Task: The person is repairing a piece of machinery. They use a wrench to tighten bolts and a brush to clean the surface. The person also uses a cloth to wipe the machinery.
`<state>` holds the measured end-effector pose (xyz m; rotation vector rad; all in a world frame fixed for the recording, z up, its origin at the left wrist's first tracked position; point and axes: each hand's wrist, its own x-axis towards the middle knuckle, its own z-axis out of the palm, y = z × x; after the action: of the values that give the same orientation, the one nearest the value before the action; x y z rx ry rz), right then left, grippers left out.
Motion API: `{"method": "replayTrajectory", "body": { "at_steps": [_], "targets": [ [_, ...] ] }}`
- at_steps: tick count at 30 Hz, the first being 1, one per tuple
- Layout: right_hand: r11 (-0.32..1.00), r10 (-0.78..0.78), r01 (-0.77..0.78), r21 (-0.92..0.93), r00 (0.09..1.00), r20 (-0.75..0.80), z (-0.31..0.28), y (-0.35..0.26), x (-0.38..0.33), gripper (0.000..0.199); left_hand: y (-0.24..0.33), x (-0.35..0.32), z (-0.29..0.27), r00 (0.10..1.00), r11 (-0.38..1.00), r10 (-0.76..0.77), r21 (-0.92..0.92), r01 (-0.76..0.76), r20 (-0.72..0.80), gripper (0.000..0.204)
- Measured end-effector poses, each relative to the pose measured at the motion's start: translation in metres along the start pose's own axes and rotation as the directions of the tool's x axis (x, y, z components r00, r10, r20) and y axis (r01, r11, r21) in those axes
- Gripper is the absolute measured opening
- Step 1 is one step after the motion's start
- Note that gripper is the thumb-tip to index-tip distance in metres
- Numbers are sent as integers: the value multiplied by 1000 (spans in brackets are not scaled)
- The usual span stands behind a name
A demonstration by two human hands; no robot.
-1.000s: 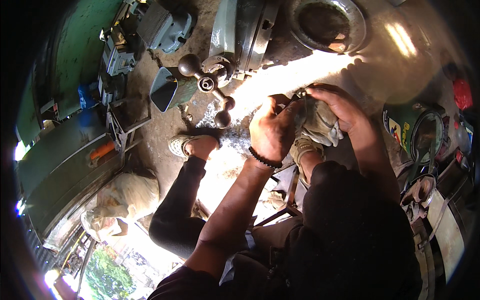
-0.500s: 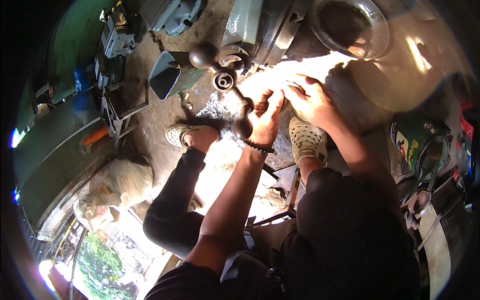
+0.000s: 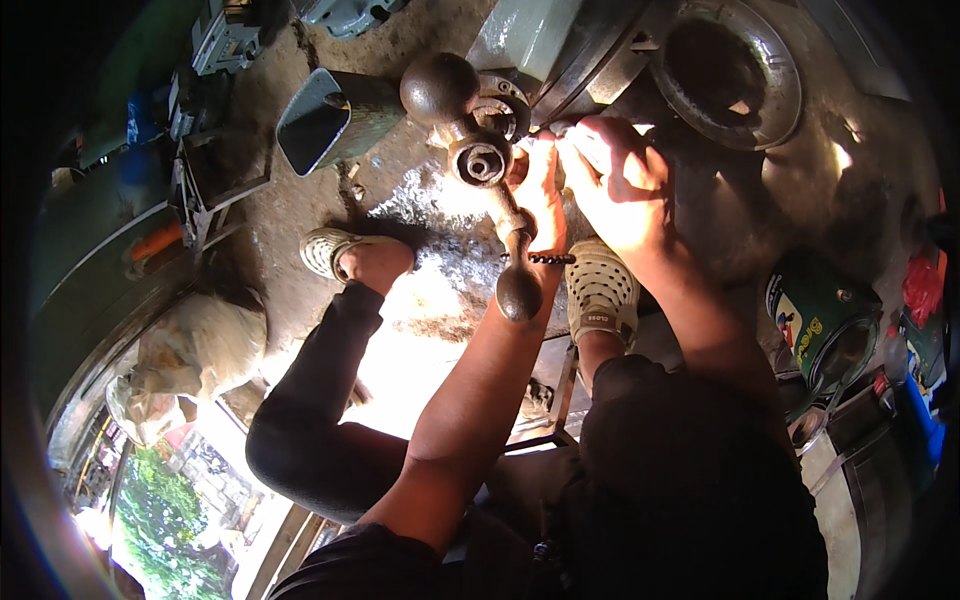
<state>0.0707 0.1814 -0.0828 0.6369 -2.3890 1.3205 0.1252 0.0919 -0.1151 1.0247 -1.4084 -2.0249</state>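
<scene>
A dark metal crank handle [image 3: 480, 160] with a round ball at each end stands in front of me, its lower knob over my left wrist. Behind this handle my left hand [image 3: 541, 205], with a beaded bracelet at the wrist, has its fingers pressed together. My right hand [image 3: 622, 195] is curled close beside it, the two sets of fingertips nearly meeting. A small dark piece [image 3: 561, 128] shows at the fingertips; its kind is unclear, as glare and the fingers cover most of it.
A square open-topped container [image 3: 318, 125] stands left of the handle. At the upper right lies a round metal pan [image 3: 728, 75]. A green can [image 3: 825, 320] is on the right, and a pale plastic bag [image 3: 200, 345] lies at left. My clog-shod feet rest on the floor.
The view has shifted, so the crank handle appears larger and nearer. Both hands have moved farther forward, the left one now partly behind the handle, and stay close together.
</scene>
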Motion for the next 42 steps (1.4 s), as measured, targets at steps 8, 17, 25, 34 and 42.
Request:
{"method": "replayTrajectory", "body": {
  "at_steps": [8, 17, 25, 34, 42],
  "targets": [
    [995, -102, 102, 2, 995, -12, 8, 13, 9, 19, -11, 3, 16, 996, 992, -93, -81, 92, -2, 31],
    [997, -38, 43, 62, 997, -66, 5, 12, 9, 29, -34, 20, 12, 969, 934, -246, -272, 230, -28, 35],
    [997, 30, -27, 70, 999, -43, 6, 13, 8, 27, -31, 8, 4, 977, 954, -210, -213, 210, 23, 34],
    [995, -27, 35, 89, 996, -84, 9, 17, 9, 26, -32, 7, 4, 983, 971, -179, -156, 182, 37, 34],
    [999, -37, 37, -10, 999, -14, 6, 11, 10, 26, -28, 6, 8, 990, 987, -134, -87, 138, 53, 33]
  ]
}}
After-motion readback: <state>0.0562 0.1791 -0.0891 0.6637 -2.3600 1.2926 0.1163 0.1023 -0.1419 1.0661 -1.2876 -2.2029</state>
